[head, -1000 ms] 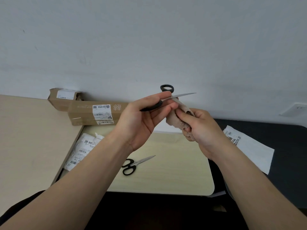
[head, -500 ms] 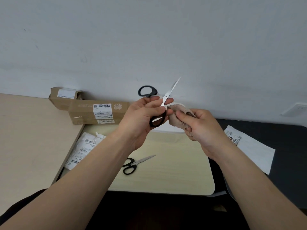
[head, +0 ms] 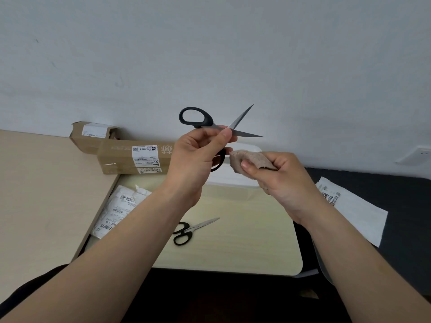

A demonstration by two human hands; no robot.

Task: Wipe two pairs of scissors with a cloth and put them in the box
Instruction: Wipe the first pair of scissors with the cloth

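Observation:
My left hand (head: pixel 193 159) grips black-handled scissors (head: pixel 198 118) at chest height, blades spread open and pointing right. One handle loop sticks up above my fingers, the other shows below my palm. My right hand (head: pixel 279 180) holds a crumpled beige cloth (head: pixel 251 159) just right of the lower handle, a little apart from the blades. A second pair of black-handled scissors (head: pixel 189 231) lies shut on the small pale table (head: pixel 245 241). A long brown cardboard box (head: pixel 121 157) lies at the table's back left against the wall.
A smaller brown box (head: pixel 93 134) sits behind the long one. White labelled packets (head: pixel 116 210) lie at the table's left edge. A white mailer bag (head: pixel 354 213) rests on the dark surface (head: pixel 401 194) to the right. A light wooden desk (head: pixel 35 194) spans the left.
The held scissors have turned in my left hand and their blades have opened wide. The cloth has come off the blade and sits lower right. The scissors on the table stayed put.

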